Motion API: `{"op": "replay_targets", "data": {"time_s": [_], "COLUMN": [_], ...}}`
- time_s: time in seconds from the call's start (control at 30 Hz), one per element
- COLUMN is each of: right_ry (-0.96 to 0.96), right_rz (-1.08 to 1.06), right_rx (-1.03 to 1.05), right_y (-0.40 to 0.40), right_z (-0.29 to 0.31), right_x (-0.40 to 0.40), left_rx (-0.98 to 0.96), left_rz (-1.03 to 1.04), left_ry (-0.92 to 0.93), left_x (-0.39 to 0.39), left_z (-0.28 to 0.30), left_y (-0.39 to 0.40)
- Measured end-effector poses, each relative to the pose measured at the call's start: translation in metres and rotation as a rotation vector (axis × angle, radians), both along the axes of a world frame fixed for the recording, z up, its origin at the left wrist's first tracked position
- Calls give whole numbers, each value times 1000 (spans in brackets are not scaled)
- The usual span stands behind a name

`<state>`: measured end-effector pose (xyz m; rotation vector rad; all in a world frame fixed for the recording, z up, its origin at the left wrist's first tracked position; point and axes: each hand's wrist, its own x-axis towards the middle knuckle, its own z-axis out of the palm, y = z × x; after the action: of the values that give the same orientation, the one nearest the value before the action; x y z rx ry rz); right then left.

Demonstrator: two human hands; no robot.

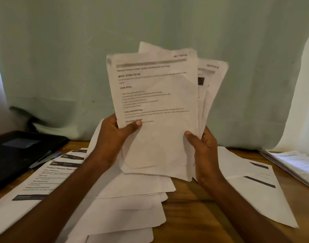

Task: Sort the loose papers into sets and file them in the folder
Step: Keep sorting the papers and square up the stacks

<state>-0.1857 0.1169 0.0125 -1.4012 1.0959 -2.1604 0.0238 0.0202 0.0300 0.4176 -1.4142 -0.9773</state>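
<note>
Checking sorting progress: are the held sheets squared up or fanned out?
Fanned out. The held sheets splay at the top, offset corners showing right, gripped by left hand and right hand.

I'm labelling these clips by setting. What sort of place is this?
Probably a home desk used for paperwork: a wooden table strewn with printed sheets, a black folder with a pen at the left, and a pale green curtain hanging behind.

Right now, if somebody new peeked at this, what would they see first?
A fanned bundle of creased white printed sheets, held up in the middle by the left hand and the right hand. Below them, more loose white papers lie across the brown wooden table, and a black folder lies far left.
</note>
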Motion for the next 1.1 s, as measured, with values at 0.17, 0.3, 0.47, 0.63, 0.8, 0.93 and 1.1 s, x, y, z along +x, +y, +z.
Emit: {"op": "replay_targets", "data": {"time_s": [0.17,0.3,0.47,0.63,0.8,0.93,1.1], "right_ry": [50,105,165,667,885,1121,913], "right_rz": [99,150,79,-399,-254,-381,-228], "right_rx": [187,366,342,522,755,935,962], "right_y": [-3,-6,-12,-22,-28,-35,-44], "right_z": [-10,-19,-17,-47,-51,-57,-55], "right_x": [1,-1,2,3,27,40,30], "left_rx": [79,212,333,454,584,574,570], "left_rz": [-54,-94,53,197,190,189,183], "left_ry": [-175,-320,-4,247,274,263,218], "left_x": [5,10,26,74,82,79,76], "left_z": [-11,-37,-30,-37,-52,-53,-53], "left_y": [-3,-18,-42,-77,-86,-90,-89]}}
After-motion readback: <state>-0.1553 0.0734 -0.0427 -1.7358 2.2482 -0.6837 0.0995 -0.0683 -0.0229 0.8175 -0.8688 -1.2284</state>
